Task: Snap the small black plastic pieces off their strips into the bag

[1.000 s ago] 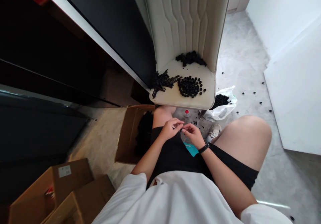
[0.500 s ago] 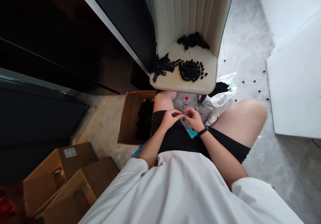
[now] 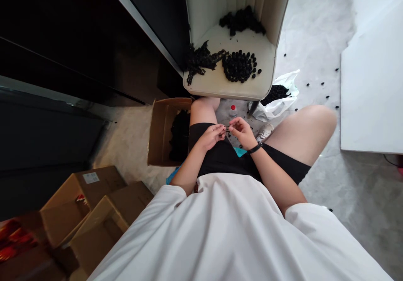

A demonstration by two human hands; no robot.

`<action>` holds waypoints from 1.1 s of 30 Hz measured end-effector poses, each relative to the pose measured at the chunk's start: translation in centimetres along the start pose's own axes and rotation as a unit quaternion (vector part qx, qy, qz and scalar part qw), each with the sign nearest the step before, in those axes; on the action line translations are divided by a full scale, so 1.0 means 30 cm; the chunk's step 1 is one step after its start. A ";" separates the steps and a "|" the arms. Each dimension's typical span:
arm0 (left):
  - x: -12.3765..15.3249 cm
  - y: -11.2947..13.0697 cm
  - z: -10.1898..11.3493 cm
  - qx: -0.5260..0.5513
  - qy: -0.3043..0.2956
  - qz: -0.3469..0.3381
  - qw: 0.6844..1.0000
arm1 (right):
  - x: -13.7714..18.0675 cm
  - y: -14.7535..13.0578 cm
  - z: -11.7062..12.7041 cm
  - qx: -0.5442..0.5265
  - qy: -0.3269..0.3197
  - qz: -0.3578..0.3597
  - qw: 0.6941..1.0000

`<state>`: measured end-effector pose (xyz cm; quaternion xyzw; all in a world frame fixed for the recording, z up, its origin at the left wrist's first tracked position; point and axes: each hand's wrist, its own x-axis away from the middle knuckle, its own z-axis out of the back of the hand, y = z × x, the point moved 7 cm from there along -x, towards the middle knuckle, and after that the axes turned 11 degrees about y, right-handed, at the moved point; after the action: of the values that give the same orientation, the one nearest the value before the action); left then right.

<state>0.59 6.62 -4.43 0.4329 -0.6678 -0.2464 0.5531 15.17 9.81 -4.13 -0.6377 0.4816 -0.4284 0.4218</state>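
Above the black shorts (image 3: pixel 225 162), a thin dark strip (image 3: pixel 227 128)

Right between the two hands it sits, too small to make out clearly! The left hand (image 3: pixel 213 136) has its fingertips pinched together on one end; the right hand (image 3: pixel 243 132), black band (image 3: pixel 255 148) at the wrist, closes thumb and finger on the other. Beyond them, a red-capped bottle (image 3: pixel 233 112), then the pale chair (image 3: pixel 220 88), bearing round black pieces (image 3: pixel 237 66) beside a tangled dark heap (image 3: pixel 201 59).

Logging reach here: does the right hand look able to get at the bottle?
Probably yes: the bottle stands on the floor between the legs, and nothing visibly blocks the right hand.
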 end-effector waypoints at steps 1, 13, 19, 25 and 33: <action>0.007 -0.001 -0.012 0.020 -0.019 0.016 0.999 | 0.001 -0.002 -0.001 -0.009 0.001 -0.004 1.000; -0.025 0.002 -0.018 -0.118 -0.037 -0.057 0.991 | 0.015 0.068 -0.032 -0.142 -0.026 -0.125 0.982; -0.020 0.002 -0.010 0.039 -0.003 0.006 0.999 | 0.022 0.024 -0.068 -0.121 -0.088 -0.125 0.981; -0.019 0.000 -0.013 0.091 0.018 0.053 0.994 | 0.023 0.007 -0.071 -0.129 -0.070 -0.124 0.981; -0.038 -0.009 0.015 -0.030 -0.012 -0.076 0.997 | -0.003 0.048 -0.029 -0.150 -0.034 -0.113 0.982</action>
<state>0.26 7.39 -5.38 0.4629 -0.6316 -0.3127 0.5376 13.97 9.54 -5.29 -0.7582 0.4504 -0.3744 0.2865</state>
